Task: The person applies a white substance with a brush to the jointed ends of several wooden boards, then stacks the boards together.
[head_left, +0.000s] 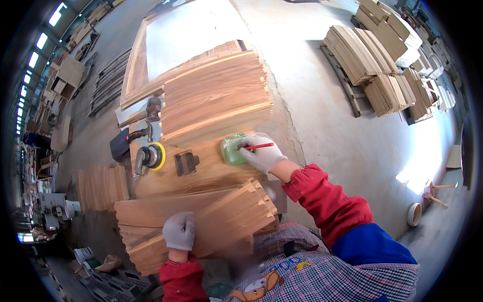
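Note:
My right hand (pixel 262 155), in a white glove, is closed around a slim red stick (pixel 262 146). Its far end reaches over a translucent green container (pixel 232 151) on the bench, and I cannot tell whether it goes inside. Close to my body lie jointed wooden boards (pixel 234 209) with notched ends, set at an angle. My left hand (pixel 179 231), also gloved, rests at these boards with its fingers curled in. What those fingers hold, if anything, is hidden.
A stack of wooden panels (pixel 216 95) stands behind the container. On the bench's left are a sander (pixel 151 157) with a yellow rim, a hammer (pixel 141 133) and a dark flat piece (pixel 186 163). Timber stacks (pixel 359 53) sit on pallets at the far right.

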A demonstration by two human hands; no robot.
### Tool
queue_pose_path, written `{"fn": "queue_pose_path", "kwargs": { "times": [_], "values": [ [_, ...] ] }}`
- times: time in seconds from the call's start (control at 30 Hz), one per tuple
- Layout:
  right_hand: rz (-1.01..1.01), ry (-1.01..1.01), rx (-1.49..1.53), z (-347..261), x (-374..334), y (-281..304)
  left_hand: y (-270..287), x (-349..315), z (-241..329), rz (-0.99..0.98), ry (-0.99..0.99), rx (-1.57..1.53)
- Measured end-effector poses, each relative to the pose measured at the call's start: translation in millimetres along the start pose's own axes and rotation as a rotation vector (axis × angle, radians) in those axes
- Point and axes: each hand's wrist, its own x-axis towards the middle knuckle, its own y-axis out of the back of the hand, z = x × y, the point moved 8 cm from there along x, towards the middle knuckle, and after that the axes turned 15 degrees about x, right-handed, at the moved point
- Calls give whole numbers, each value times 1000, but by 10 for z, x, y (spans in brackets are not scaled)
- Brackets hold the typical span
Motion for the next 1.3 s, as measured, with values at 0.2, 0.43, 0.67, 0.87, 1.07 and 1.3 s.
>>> {"fn": "queue_pose_path", "kwargs": {
  "times": [0.2,0.43,0.67,0.87,1.07,1.3],
  "values": [
    [-66,-56,-106,32,80,-103,3,3,-11,9,14,5],
    [127,-412,736,365,-240,181,31,21,34,-6,26,18],
    [463,-639,1099,907,-660,195,17,23,30,-5,21,19],
    [606,-691,1204,1090,-770,114,37,19,56,16,23,9],
    [431,-664,1443,999,-834,43,22,21,32,17,47,-18],
    [260,-606,1688,468,-998,284,-5,-14,-41,12,90,-19]
  ]
}}
